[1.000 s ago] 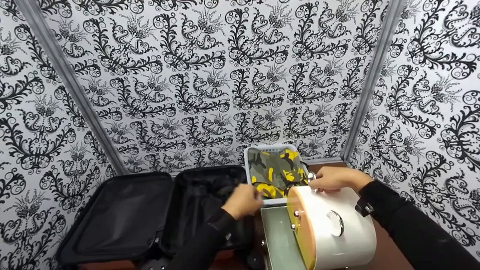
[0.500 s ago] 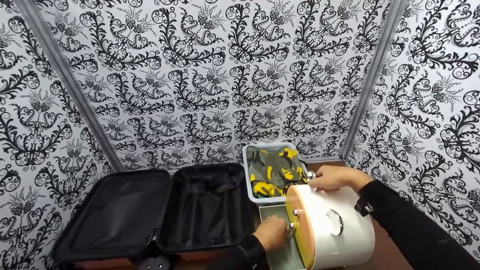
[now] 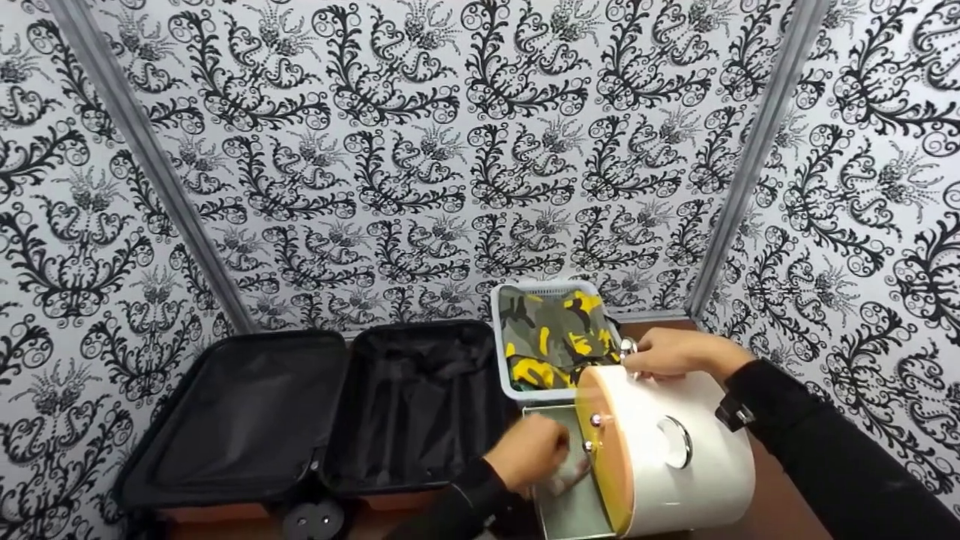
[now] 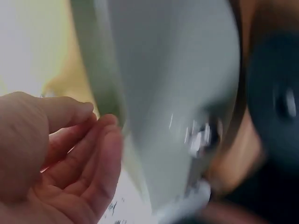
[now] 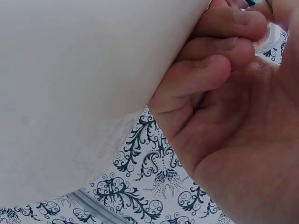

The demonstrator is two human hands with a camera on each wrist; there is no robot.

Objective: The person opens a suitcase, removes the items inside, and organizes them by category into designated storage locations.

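A rounded white box [image 3: 701,480] with a translucent yellow-orange front panel [image 3: 616,472] and chrome knobs lies at the lower right in the head view. My right hand [image 3: 679,351] grips the chrome handle [image 3: 628,347] at its far end. In the right wrist view, the curled fingers lie against the white wall. A pale green drawer-like tray [image 3: 577,517] sticks out left of the panel. My left hand [image 3: 527,450] hovers over this tray. In the left wrist view, its thumb and bent fingertips come close together with nothing visible between them; a blurred chrome knob [image 4: 204,135] shows beyond.
A black suitcase lies spread at the left, its lid half [image 3: 247,420] beside its lined half [image 3: 420,420]. Behind the box stands a pale blue basket [image 3: 498,337] holding camouflage cloth [image 3: 555,337]. Patterned walls [image 3: 480,150] enclose the brown table [image 3: 772,495].
My left hand has moved right from the suitcase edge to over the pale green tray, shifting slightly left and up in the last half second. The right hand keeps its grip on the handle.
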